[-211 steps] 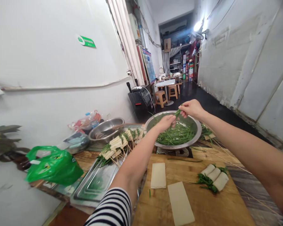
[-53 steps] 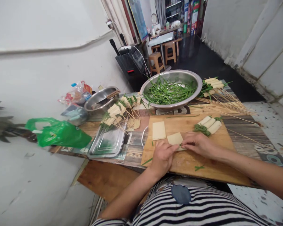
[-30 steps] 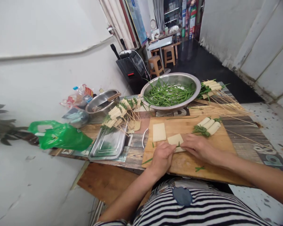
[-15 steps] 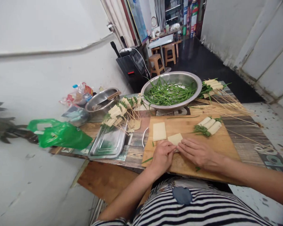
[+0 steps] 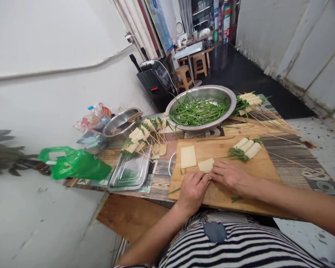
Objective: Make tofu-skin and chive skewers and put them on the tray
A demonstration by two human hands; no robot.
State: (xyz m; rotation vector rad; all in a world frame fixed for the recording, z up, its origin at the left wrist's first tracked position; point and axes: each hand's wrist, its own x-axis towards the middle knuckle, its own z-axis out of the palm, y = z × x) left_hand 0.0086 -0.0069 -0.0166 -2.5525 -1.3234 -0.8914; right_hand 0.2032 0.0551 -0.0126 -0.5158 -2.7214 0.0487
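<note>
Over on the cutting board (image 5: 216, 147), the left hand (image 5: 192, 189) and right hand (image 5: 229, 175) pinch the near edge of a pale sheet (image 5: 206, 165), short of the rolls (image 5: 245, 146), and I'd worry that uneven finger pressure could skew or tear it.

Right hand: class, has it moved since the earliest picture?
Yes: from over the metal bowl, the right hand moved back and down, to a pale sheet on the cutting board.

Looks like small eatery to us: stools (image 5: 183, 70) by far table (image 5: 188, 50), near worktop (image 5: 287, 171) bearing chopping board (image 5: 212, 149), skewered food (image 5: 138, 134).
</note>
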